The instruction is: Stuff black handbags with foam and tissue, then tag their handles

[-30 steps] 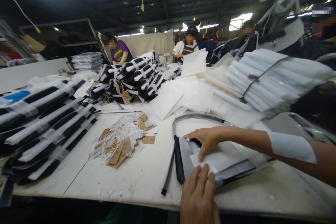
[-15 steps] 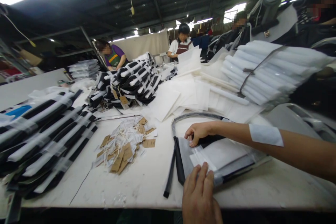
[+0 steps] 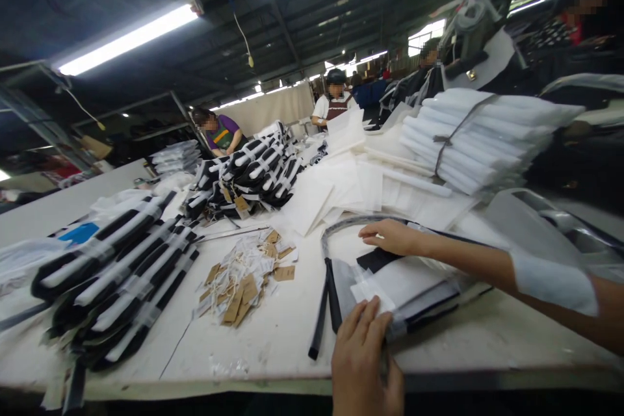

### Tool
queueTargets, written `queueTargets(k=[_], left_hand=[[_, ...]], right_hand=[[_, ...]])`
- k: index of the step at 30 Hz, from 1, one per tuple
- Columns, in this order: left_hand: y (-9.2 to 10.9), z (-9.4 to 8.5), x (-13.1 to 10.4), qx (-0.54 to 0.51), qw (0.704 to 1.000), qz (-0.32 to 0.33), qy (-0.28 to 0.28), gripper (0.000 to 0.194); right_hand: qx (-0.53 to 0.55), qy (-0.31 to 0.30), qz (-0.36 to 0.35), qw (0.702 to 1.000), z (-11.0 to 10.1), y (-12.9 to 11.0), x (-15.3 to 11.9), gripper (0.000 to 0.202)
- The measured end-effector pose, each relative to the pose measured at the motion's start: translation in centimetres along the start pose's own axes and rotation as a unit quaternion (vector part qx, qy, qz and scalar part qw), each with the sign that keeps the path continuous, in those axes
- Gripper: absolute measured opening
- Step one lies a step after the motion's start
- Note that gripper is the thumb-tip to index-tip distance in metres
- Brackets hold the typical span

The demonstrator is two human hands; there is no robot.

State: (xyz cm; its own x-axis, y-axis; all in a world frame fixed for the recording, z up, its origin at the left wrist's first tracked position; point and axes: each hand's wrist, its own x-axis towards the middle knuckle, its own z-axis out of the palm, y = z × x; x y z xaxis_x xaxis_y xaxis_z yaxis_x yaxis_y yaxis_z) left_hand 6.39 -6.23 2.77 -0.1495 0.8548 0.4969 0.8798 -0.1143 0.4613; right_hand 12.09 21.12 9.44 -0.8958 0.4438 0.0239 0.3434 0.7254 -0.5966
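Note:
A flat black bag lies on the table, partly covered with white sheet material and translucent tape. Its long strap, wrapped in clear film, arches around the far side, and a dark strap end sticks out toward the near edge. My left hand rests with extended fingers on the near edge of the bag, by the tape. Over the far part of the bag is my right hand, fingers stretched out and nothing in them. Beneath it a black flap shows. A white patch covers part of my right forearm.
Paper tags with strings lie heaped left of the bag. Stacked black-and-white wrapped bundles stand farther left, with another pile behind. White sheets and a tied white stack lie beyond. Two people work across the table.
My right hand has let go of the bag's far left corner area and lifted away, its fingers straightened. My left hand stays on the near edge. The camera view has shifted.

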Motion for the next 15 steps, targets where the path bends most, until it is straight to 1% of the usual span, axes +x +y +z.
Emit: queueTargets(k=[1, 2, 4, 5, 6, 7, 8, 9, 10, 11, 12, 15], left_hand=[[-0.3, -0.5, 0.1, -0.028, 1.000, -0.011, 0.004, 0.060], [-0.8, -1.1, 0.3, -0.057, 0.998, -0.028, 0.020, 0.052], [-2.3, -2.1, 0.8, -0.105, 0.988, -0.088, 0.073, 0.039], [-3.3, -2.5, 1.1, -0.113, 0.981, -0.124, 0.095, 0.035], [-4.3, -2.8, 1.5, -0.120, 0.973, -0.166, 0.105, 0.033], [-5.3, -3.0, 2.0, -0.141, 0.960, -0.221, 0.103, 0.036], [-6.2, -3.1, 2.6, -0.183, 0.939, -0.278, 0.087, 0.042], [-7.0, -3.1, 3.1, -0.232, 0.912, -0.331, 0.073, 0.047], [-7.5, -2.9, 3.7, -0.267, 0.889, -0.367, 0.063, 0.052], [-7.8, -2.7, 4.2, -0.292, 0.872, -0.389, 0.056, 0.055], [-7.9, -2.5, 4.6, -0.306, 0.862, -0.400, 0.055, 0.057], [-7.2, -2.0, 5.6, -0.319, 0.854, -0.406, 0.067, 0.062]], right_hand=[[-0.021, 0.030, 0.006, 0.999, -1.2, 0.4, -1.6, 0.040], [-0.052, 0.060, 0.019, 0.997, -2.3, 0.8, -3.3, 0.042], [-0.139, 0.114, 0.067, 0.981, -4.0, 1.8, -7.1, 0.046], [-0.187, 0.132, 0.101, 0.968, -4.4, 2.3, -9.0, 0.048], [-0.227, 0.142, 0.140, 0.953, -4.6, 2.8, -10.6, 0.051], [-0.250, 0.140, 0.181, 0.941, -4.5, 3.4, -12.0, 0.054], [-0.249, 0.132, 0.215, 0.935, -4.3, 3.9, -13.2, 0.057], [-0.232, 0.124, 0.237, 0.935, -3.9, 4.4, -14.1, 0.061], [-0.202, 0.119, 0.247, 0.940, -3.4, 4.9, -14.7, 0.064], [-0.168, 0.119, 0.246, 0.947, -2.9, 5.2, -15.0, 0.066], [-0.132, 0.124, 0.239, 0.954, -2.5, 5.4, -15.3, 0.068], [-0.041, 0.172, 0.228, 0.957, -1.7, 5.2, -15.6, 0.072]])
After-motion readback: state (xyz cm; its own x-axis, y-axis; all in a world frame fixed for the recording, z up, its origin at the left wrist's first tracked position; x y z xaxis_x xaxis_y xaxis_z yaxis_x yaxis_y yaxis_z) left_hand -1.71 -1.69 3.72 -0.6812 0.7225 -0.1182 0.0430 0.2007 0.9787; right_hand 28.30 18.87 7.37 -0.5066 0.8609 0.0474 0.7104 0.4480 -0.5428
